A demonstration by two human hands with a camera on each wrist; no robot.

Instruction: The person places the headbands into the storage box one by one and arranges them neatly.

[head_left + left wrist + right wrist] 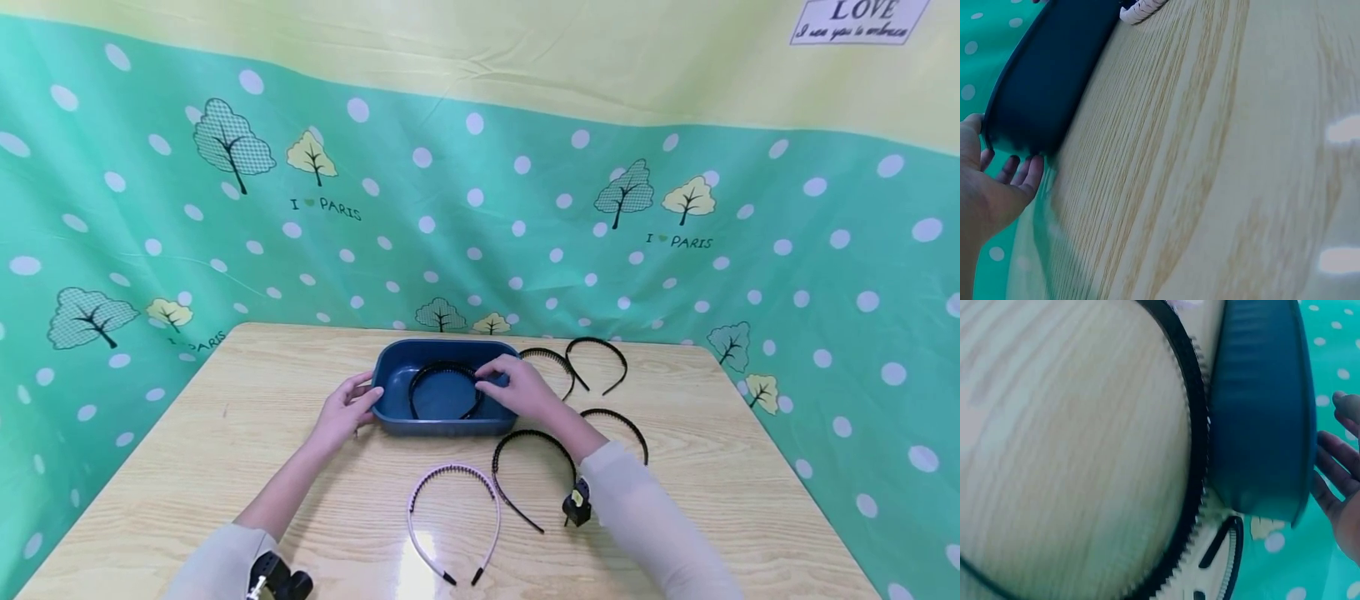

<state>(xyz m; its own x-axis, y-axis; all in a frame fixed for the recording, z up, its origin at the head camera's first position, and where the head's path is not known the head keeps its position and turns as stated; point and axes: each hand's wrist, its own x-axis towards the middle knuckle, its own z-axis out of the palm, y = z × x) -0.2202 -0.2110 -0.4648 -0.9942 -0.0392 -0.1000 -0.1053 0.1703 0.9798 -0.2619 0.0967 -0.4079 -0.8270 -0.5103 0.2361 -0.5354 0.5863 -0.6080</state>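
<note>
A dark blue plastic bin (442, 428) stands at the back middle of the table. My left hand (343, 414) grips its left end, the thumb on the rim and the fingers against the outer wall; the left wrist view shows this hand (997, 194) at the bin's corner. Inside the bin is a black toothed headband (412, 400). Over the bin's right side is my right hand (519, 387), fingertips close beside that headband. In the right wrist view the thumb and fingers of this hand (1344, 469) are spread apart above the rim.
A pale pink headband (411, 521) lies at the front middle of the table. Black headbands lie right of the bin: one below my right forearm (497, 467), one partly behind the sleeve (637, 433), one beside the bin (572, 375) and one farther back (621, 358). A green dotted curtain (420, 208) hangs behind.
</note>
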